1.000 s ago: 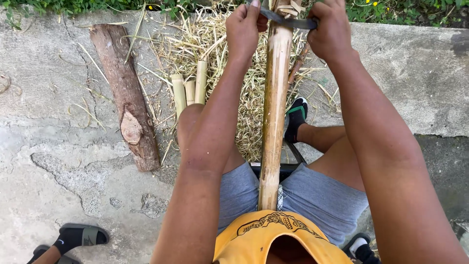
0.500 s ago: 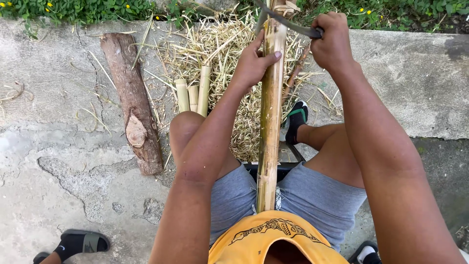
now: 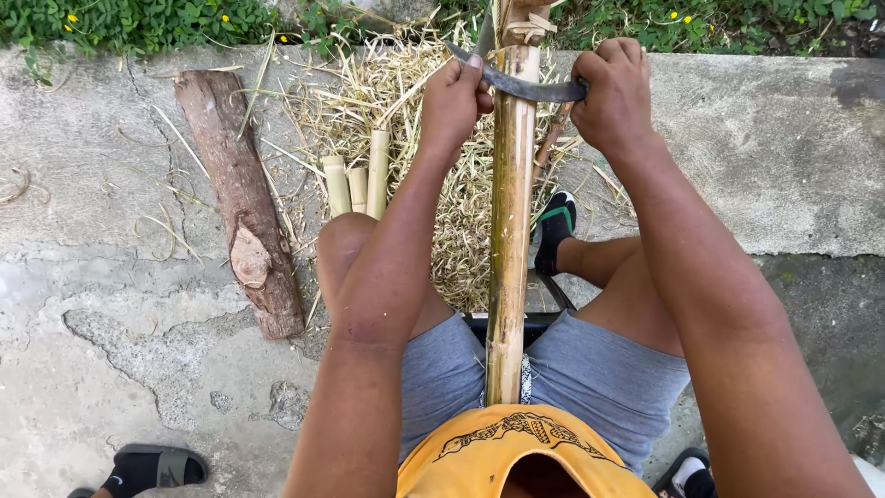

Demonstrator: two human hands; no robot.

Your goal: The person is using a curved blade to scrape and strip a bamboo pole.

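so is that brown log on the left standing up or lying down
Lying down. The log rests flat along the concrete, left of the bamboo pole.

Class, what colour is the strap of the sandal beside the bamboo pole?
Green, on a black sandal with a white edge; the head view shows it.

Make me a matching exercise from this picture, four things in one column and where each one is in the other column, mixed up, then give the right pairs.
Things:
1. curved blade
2. log
3. short bamboo pieces
4. long bamboo pole

Places:
A. lying on the concrete, left of the person's knee
B. running up between the person's legs
C. held across the pole by the left hand and right hand
D. side by side at the edge of the pile of shavings

Pairs: 1-C, 2-A, 3-D, 4-B
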